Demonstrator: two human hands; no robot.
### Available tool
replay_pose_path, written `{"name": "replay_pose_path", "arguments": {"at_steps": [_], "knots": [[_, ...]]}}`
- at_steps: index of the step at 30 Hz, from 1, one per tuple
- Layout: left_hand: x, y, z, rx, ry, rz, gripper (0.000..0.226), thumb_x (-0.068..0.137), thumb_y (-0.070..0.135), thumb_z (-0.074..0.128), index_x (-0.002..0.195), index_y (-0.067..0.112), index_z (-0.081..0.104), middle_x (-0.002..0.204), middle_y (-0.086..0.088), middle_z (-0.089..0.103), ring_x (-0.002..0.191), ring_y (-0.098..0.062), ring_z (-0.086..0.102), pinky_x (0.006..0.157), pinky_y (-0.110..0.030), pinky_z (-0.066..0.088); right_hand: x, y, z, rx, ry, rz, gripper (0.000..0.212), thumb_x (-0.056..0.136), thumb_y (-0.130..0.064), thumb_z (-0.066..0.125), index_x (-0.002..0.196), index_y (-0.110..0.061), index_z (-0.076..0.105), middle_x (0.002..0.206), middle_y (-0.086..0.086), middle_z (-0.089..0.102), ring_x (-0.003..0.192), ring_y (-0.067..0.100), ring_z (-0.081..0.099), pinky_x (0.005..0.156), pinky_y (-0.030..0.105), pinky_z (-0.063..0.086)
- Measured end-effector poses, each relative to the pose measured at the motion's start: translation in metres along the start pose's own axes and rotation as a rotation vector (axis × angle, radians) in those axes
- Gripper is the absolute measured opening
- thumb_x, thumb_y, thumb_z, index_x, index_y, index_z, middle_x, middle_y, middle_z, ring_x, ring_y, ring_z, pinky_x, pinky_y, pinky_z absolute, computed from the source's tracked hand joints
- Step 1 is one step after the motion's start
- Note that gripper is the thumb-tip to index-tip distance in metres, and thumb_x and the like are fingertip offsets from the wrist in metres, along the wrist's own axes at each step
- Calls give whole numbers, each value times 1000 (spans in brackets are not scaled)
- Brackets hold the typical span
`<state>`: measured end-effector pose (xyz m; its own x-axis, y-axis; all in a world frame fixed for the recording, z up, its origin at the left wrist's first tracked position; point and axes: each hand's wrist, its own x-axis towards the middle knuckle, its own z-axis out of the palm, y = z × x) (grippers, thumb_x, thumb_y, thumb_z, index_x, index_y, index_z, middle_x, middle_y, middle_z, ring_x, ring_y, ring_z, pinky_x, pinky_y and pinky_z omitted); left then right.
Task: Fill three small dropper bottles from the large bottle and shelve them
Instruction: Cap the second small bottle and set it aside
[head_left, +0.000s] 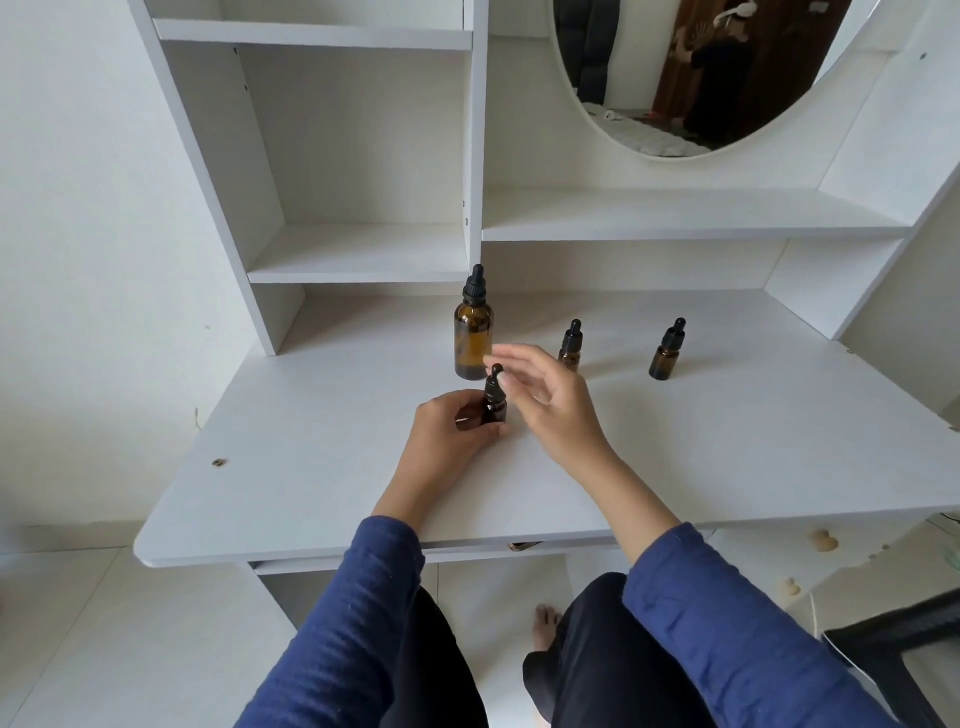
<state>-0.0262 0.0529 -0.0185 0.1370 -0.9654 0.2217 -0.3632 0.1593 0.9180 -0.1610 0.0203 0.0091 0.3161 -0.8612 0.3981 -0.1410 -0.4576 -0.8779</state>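
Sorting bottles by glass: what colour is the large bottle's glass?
The large bottle is amber brown, clearest in the head view.

I sit at a white desk (311, 493). At 11 o'clock, a white open shelf unit (358, 254) stands on the desk top. At 1 o'clock, an oval mirror (675, 78) is set above a white ledge (675, 218). A plain white wall (93, 208) fills 9 o'clock. Pale floor tiles (104, 623) lie at 7 o'clock. Light is soft and even.

Soft even daylight, faint shadows, wide-angle bowing at edges, slight overall softness
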Motion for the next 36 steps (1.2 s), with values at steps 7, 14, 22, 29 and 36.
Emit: {"name": "replay_pose_path", "arguments": {"at_steps": [7, 14, 22, 29, 36], "knots": [[-1, 2, 1, 40, 19, 43, 14, 76, 14, 75, 88, 9, 69, 77, -6, 70, 66, -1, 58, 61, -8, 43, -4, 4, 8, -31, 161, -2, 27, 74, -11, 76, 98, -17, 64, 87, -8, 65, 82, 5, 61, 76, 15, 50], [-1, 4, 0, 5, 15, 20, 19, 75, 13, 75, 92, 9, 69, 83, -3, 71, 73, -3, 63, 65, -7, 46, -7, 8, 7, -10, 101, -42, 28, 83, -6, 65, 108, -17, 63, 99, 1, 68, 92, 7, 63, 87, 21, 49], [-2, 6, 0, -9, 7, 1, 17, 75, 11, 75, 91, 10, 69, 80, 4, 70, 67, 8, 62, 64, -4, 44, -5, 7, 5, 11, 12, -47, 28, 87, -3, 58, 114, -12, 59, 107, -1, 67, 103, 7, 61, 96, 22, 46], [-3, 7, 0, 24, 11, 31, 14, 75, 9, 75, 85, 15, 68, 73, 9, 66, 63, 9, 59, 62, -4, 43, 4, 4, 7, -13, 75, -22, 24, 72, -5, 75, 89, -17, 64, 84, -1, 67, 79, 14, 63, 83, 29, 53], [-5, 10, 4, 112, 31, 79, 12, 79, 11, 69, 88, 18, 65, 81, 5, 67, 75, 1, 63, 68, -11, 47, 0, 8, 11, -95, 137, -93, 21, 76, -7, 72, 95, -12, 63, 85, -4, 66, 79, 9, 64, 77, 23, 54]]}}
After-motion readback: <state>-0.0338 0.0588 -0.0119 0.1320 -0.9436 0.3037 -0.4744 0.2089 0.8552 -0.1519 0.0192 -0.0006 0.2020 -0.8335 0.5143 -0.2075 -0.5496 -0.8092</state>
